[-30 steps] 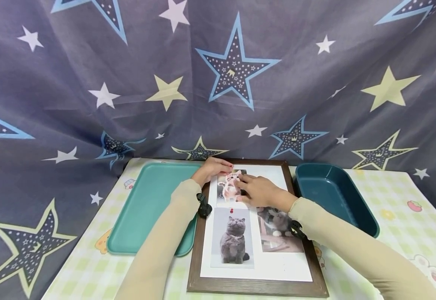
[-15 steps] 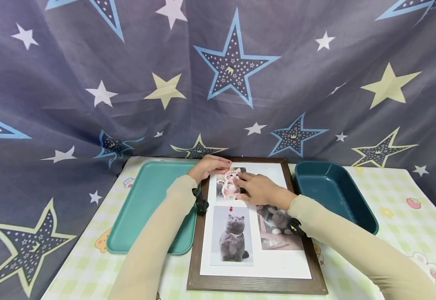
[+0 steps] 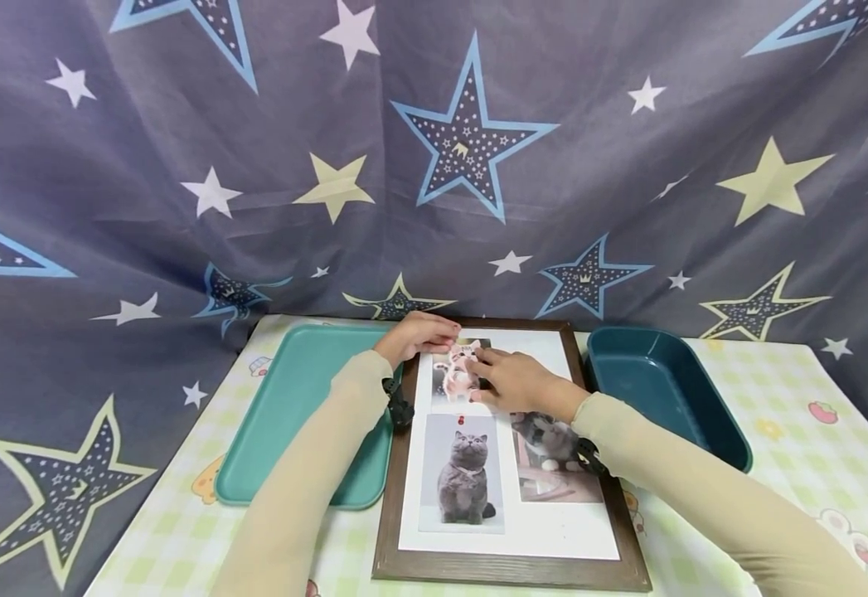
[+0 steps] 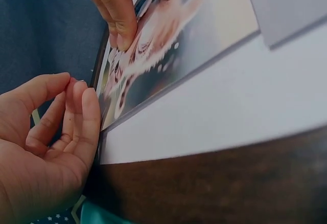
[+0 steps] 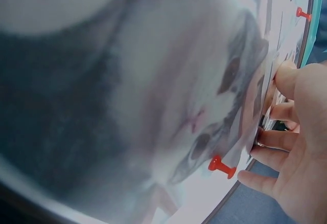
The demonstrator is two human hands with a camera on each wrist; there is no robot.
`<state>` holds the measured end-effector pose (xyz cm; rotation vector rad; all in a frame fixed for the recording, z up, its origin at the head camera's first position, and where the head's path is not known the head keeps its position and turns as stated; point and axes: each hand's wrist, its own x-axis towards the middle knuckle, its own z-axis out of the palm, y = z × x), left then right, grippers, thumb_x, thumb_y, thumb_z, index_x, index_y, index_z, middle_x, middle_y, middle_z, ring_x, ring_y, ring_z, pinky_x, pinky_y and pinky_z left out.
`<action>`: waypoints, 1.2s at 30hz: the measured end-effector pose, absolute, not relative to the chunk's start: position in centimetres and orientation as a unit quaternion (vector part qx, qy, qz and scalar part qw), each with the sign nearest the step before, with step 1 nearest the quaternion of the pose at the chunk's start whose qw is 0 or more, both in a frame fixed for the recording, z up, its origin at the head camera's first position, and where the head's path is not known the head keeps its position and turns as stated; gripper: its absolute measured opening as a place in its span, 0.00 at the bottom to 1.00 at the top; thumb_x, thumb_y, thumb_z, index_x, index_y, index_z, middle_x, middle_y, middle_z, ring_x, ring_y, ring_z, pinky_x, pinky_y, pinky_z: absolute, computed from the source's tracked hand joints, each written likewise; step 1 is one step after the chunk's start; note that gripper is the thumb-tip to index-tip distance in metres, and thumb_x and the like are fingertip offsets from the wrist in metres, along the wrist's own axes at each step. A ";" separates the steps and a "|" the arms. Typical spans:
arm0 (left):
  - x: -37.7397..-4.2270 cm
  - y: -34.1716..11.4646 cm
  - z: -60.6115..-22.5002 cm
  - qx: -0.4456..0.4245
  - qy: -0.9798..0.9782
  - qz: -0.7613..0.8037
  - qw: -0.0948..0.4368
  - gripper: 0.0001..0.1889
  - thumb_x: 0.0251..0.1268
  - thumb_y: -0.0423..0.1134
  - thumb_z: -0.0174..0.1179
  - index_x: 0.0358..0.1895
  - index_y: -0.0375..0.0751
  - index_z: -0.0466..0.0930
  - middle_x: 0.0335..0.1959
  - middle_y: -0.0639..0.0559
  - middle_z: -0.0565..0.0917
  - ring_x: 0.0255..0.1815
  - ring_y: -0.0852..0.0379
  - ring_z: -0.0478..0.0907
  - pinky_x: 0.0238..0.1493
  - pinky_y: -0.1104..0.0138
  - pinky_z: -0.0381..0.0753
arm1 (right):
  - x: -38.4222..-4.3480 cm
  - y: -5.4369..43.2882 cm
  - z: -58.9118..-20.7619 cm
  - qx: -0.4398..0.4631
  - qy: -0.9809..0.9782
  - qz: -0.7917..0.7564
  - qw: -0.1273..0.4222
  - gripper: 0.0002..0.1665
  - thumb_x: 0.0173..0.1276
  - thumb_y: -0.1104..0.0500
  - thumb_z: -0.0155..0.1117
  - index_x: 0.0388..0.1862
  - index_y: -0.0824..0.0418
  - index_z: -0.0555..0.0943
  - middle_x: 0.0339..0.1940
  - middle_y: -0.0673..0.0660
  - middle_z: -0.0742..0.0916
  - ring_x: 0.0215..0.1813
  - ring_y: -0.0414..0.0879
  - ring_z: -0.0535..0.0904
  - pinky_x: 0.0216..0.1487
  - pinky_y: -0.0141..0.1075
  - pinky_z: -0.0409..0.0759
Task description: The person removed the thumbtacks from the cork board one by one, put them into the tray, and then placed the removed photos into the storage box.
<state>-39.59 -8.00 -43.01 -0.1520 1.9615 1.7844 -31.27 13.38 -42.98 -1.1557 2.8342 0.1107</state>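
Edging slightly toward the left of the frame since a second ago with the left hand (image 3: 417, 333); staying put with the right hand (image 3: 517, 381). Both busy at the orange kitten photo (image 3: 448, 396), just below mid-frame, flat on the white board (image 3: 545, 532) inside the brown wooden frame (image 3: 511, 570). Up at that print's upper-left corner, bringing left thumb and fingertips together; can't tell whether pinching anything small between them. Reaching in from the print's right, resting right fingertips on it, fingers loosely spread, gripping nothing.

Directly below, catching the grey cat photo (image 3: 469, 477), with a red pin (image 3: 461, 419) at its top. Lower right on the board, spotting the grey-and-white kitten photo (image 3: 553, 483), partly covered by the right wrist, with a second red pin (image 5: 222, 168) close by its edge in the right wrist view.

Over to the left of the frame, finding a teal tray (image 3: 288, 398), partly behind the left sleeve (image 3: 303, 481). At right, just beside the wooden frame, a dark blue bin (image 3: 657, 365). Underneath, checked tablecloth (image 3: 792, 431); across the top, starry curtain (image 3: 590, 83).
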 end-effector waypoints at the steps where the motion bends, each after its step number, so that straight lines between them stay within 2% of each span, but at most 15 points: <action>1: -39.5 -8.1 -42.9 -0.055 0.719 0.649 0.243 0.18 0.68 0.32 0.66 0.59 0.34 0.83 0.31 0.53 0.87 0.29 0.63 0.83 0.36 0.73 0.88 | -31.2 13.4 -43.0 -0.378 0.924 0.035 0.040 0.36 0.80 0.40 0.52 0.78 0.58 0.68 0.77 0.69 0.70 0.69 0.65 0.77 0.63 0.56 0.81; 8: -39.3 -8.6 -41.8 -0.032 0.741 0.622 0.251 0.18 0.69 0.33 0.66 0.60 0.33 0.83 0.30 0.52 0.86 0.30 0.62 0.83 0.34 0.73 0.87 | -31.2 13.4 -42.7 -0.373 0.927 0.027 0.040 0.36 0.80 0.41 0.53 0.77 0.58 0.69 0.76 0.69 0.71 0.66 0.66 0.78 0.63 0.57 0.81; 11: -39.2 -8.8 -41.1 -0.020 0.745 0.618 0.251 0.18 0.68 0.32 0.65 0.59 0.32 0.82 0.34 0.50 0.86 0.30 0.62 0.82 0.36 0.72 0.87 | -31.3 13.4 -42.6 -0.371 0.927 0.029 0.043 0.36 0.80 0.40 0.52 0.78 0.58 0.68 0.77 0.69 0.71 0.66 0.66 0.78 0.64 0.57 0.80; 16: -38.8 -9.4 -40.2 -0.006 0.760 0.598 0.254 0.19 0.68 0.33 0.66 0.61 0.33 0.82 0.46 0.42 0.87 0.33 0.61 0.83 0.46 0.68 0.89 | -31.2 13.3 -42.7 -0.376 0.925 0.026 0.041 0.35 0.80 0.41 0.53 0.77 0.59 0.69 0.76 0.69 0.72 0.67 0.66 0.78 0.64 0.57 0.81; 22: -38.3 -10.2 -39.7 0.014 0.773 0.585 0.245 0.18 0.69 0.35 0.65 0.60 0.35 0.83 0.53 0.39 0.86 0.38 0.59 0.85 0.51 0.65 0.88 | -31.1 13.2 -42.9 -0.375 0.926 0.025 0.040 0.35 0.79 0.41 0.53 0.77 0.59 0.70 0.76 0.69 0.72 0.69 0.65 0.76 0.64 0.57 0.80; 28: -38.1 -11.2 -38.8 0.036 0.772 0.587 0.242 0.20 0.72 0.35 0.63 0.63 0.34 0.80 0.63 0.36 0.81 0.47 0.56 0.85 0.65 0.56 0.82 | -31.1 13.3 -42.8 -0.375 0.926 0.024 0.039 0.35 0.79 0.41 0.53 0.77 0.58 0.70 0.76 0.69 0.71 0.68 0.65 0.77 0.63 0.57 0.81; 32: -37.8 -12.1 -38.2 0.041 0.768 0.592 0.239 0.20 0.72 0.36 0.63 0.64 0.35 0.80 0.64 0.38 0.81 0.52 0.53 0.84 0.59 0.62 0.86 | -31.0 13.3 -42.7 -0.373 0.927 0.020 0.041 0.35 0.79 0.41 0.53 0.77 0.58 0.69 0.77 0.69 0.70 0.68 0.65 0.77 0.63 0.57 0.81; 34: -37.6 -12.6 -37.8 0.041 0.767 0.595 0.236 0.20 0.72 0.37 0.63 0.64 0.36 0.80 0.62 0.39 0.83 0.51 0.53 0.84 0.56 0.64 0.86 | -31.0 13.3 -42.7 -0.371 0.927 0.021 0.044 0.36 0.80 0.41 0.52 0.78 0.58 0.68 0.77 0.68 0.70 0.68 0.65 0.76 0.63 0.57 0.81; 36: -37.6 -13.2 -37.6 0.044 0.766 0.596 0.236 0.21 0.72 0.39 0.63 0.64 0.36 0.80 0.57 0.44 0.86 0.49 0.55 0.85 0.58 0.63 0.86 | -31.0 13.4 -42.7 -0.369 0.928 0.024 0.046 0.36 0.80 0.40 0.52 0.78 0.58 0.68 0.78 0.68 0.69 0.69 0.65 0.76 0.64 0.57 0.80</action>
